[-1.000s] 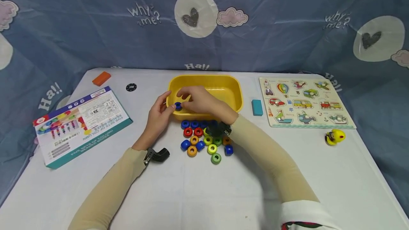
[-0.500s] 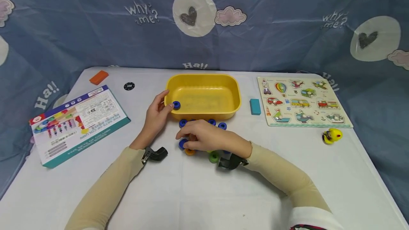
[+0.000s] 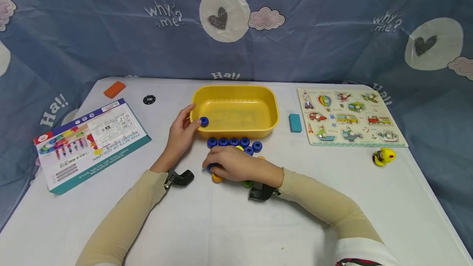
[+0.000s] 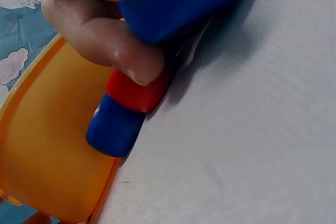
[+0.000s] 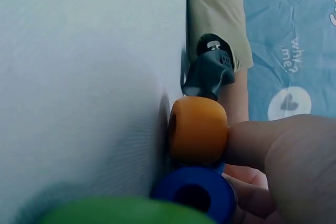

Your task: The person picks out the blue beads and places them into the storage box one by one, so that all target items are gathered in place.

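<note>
At the left end of the yellow tray (image 3: 236, 134), my left hand (image 3: 180, 134) grips the rim, its thumb close beside a blue bead (image 3: 204, 122) inside. In front of the tray, my right hand (image 3: 233, 164) is low over the cluster and pinches a blue bead (image 4: 176, 3) between thumb and fingers. An orange bead (image 5: 198, 129) sits close by the thumb in the right wrist view, and a green bead (image 5: 126, 211) is nearest that camera. Several blue beads (image 3: 234, 142) line the tray's front. A red bead (image 4: 135, 93) shows beneath my right fingers. My right hand hides other beads.
A cardboard bead box (image 3: 92, 145) lies on the left, with an orange block (image 3: 114, 90) and a black chip (image 3: 149, 99) behind it. On the right are a teal block (image 3: 295, 123), a vehicle puzzle board (image 3: 354, 118) and a yellow duck toy (image 3: 384, 157).
My right hand has come out of the tray, down toward me to the beads, and taken hold of a blue bead. One blue bead stays in the tray beside my left thumb; my left hand keeps its place.
</note>
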Motion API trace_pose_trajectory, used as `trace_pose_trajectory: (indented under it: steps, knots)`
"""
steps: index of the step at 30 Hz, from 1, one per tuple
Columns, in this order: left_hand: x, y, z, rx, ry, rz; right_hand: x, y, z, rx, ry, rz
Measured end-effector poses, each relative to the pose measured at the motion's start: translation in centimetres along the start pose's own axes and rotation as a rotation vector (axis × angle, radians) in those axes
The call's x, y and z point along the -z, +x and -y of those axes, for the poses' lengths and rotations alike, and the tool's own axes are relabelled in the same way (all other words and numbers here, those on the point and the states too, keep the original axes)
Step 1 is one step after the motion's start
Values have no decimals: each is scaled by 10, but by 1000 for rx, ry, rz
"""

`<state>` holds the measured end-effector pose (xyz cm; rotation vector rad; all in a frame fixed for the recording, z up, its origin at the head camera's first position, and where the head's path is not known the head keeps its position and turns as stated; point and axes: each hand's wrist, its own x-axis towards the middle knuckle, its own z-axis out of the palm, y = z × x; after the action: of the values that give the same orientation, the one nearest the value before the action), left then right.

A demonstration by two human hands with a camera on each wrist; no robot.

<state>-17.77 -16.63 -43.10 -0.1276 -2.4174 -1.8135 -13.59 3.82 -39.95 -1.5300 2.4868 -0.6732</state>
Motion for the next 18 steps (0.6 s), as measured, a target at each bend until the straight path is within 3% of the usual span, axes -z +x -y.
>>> trace_pose_trajectory:
  steps: [9,14,18]
  knots:
    - [1,-3,-12,-3,-59,25,1,-1,-2,-4,6,-9]
    - [1,-1,-3,-6,-22,11,5,0,-3,21,42,-42]
    - [1,1,2,-23,-3,1,23,1,-4,38,104,-126]
